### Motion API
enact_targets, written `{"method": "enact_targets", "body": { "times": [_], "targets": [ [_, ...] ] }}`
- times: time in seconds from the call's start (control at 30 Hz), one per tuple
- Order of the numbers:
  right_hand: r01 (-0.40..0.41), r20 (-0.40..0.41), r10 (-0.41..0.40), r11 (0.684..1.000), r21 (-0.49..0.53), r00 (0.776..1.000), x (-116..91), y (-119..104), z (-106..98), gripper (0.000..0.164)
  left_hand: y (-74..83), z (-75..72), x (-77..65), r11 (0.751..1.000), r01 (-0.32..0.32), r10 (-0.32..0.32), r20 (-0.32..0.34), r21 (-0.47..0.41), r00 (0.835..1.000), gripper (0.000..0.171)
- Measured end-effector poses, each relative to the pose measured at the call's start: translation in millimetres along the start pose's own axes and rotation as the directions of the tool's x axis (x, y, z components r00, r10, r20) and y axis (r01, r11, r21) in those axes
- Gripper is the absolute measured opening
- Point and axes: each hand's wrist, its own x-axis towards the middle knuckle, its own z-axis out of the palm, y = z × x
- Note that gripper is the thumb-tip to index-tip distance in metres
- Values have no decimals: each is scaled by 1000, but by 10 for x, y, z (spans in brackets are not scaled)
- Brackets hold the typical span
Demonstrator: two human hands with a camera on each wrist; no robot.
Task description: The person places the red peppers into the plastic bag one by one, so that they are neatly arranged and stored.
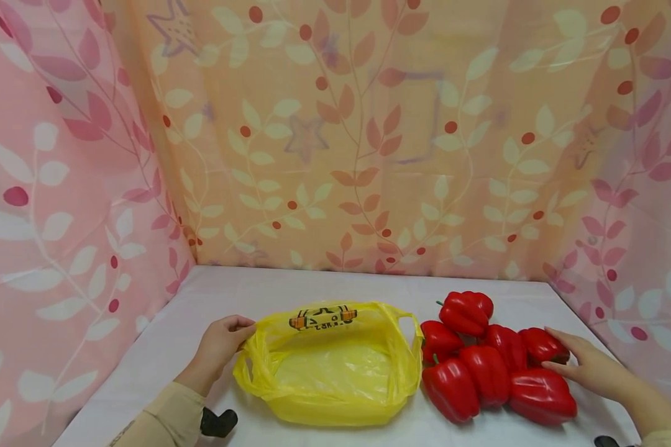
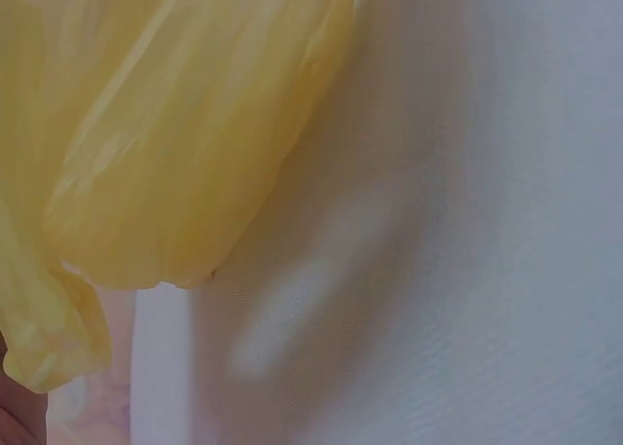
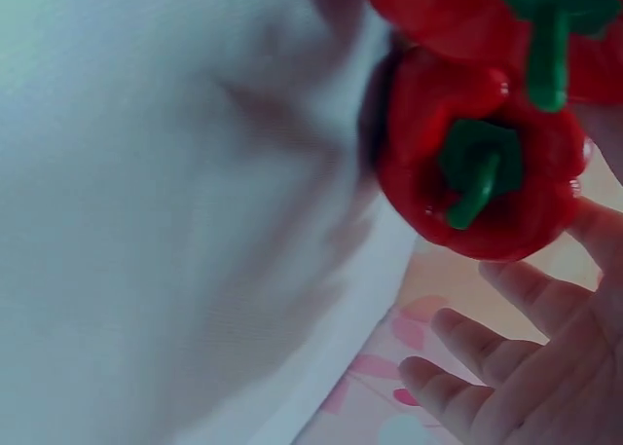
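A yellow plastic bag [image 1: 335,406] lies on the table with its mouth spread wide, printed black and orange on the far side. My left hand [image 1: 222,344] pinches its left edge; the left wrist view has the bag's yellow film [image 2: 185,153] and only a sliver of the hand. Right of the bag sits a group of several red bell peppers. My right hand [image 1: 593,366] is at the rightmost bell pepper [image 1: 542,345], thumb in front and fingers behind. From the right wrist, that bell pepper [image 3: 419,163] shows its green stem, with the straight, spread fingers [image 3: 516,289] beside it.
A white cloth covers the table [image 1: 291,282]. Patterned curtains [image 1: 335,155] stand behind it and on both sides. Another red bell pepper [image 1: 466,313] lies at the back of the group. Black straps [image 1: 218,423] show at the wrists.
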Motion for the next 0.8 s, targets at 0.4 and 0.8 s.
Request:
{"method": "enact_targets", "body": {
  "times": [0.4,0.8],
  "targets": [
    [-17,-78,20,999,31,997,69,72,144,92,-9,0,-5,1000,13,-13,-8,13,1000,20],
    [-72,-39,75,994,79,996,109,93,154,102,-5,12,-9,1000,-3,3,-7,5,1000,19]
  ]
}}
